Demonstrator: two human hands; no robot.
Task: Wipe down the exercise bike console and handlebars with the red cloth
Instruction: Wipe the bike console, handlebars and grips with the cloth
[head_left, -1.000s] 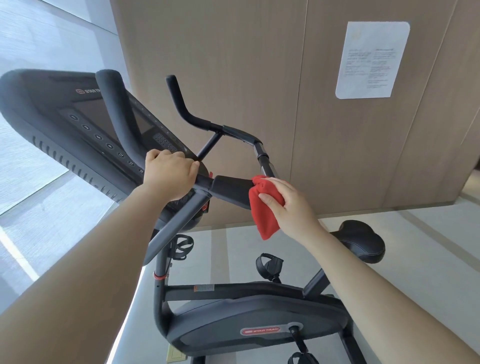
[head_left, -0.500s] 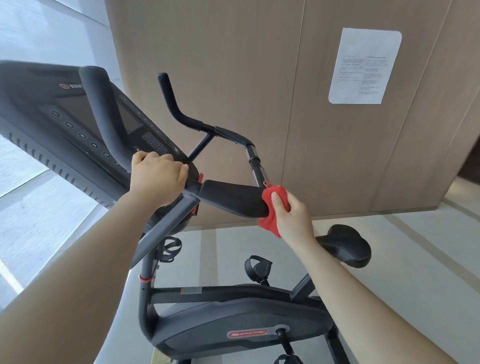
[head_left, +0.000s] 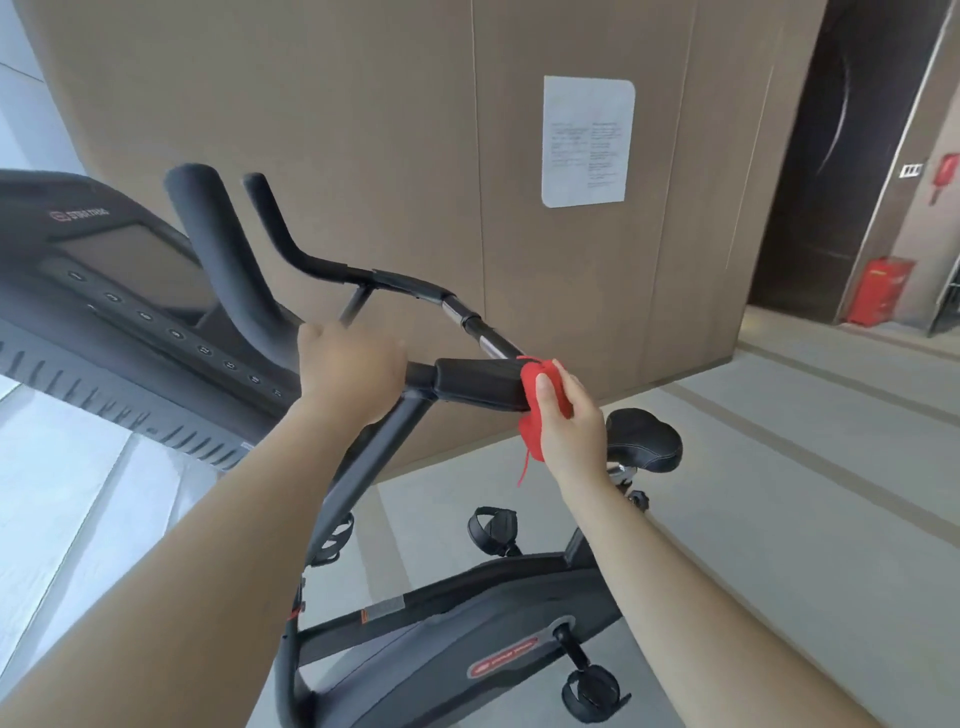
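Note:
The black exercise bike's console (head_left: 119, 291) fills the left side, its screen and a row of buttons facing up. Black handlebars (head_left: 363, 275) rise and curve in front of it. A padded armrest (head_left: 478, 383) juts toward the right. My right hand (head_left: 566, 421) grips the red cloth (head_left: 535, 410), bunched against the armrest's outer end, a red thread dangling below. My left hand (head_left: 353, 369) is closed around the bar at the armrest's inner end, just above the stem.
The bike's saddle (head_left: 647, 439), pedals (head_left: 491, 525) and flywheel housing (head_left: 467, 660) lie below my arms. A wooden wall panel with a white paper notice (head_left: 587, 140) stands close behind. A red box (head_left: 878, 299) sits on the floor at far right by a dark doorway.
My right hand slid the red cloth outward along the armrest to its end. The view swung right and the left hand kept its hold on the bar.

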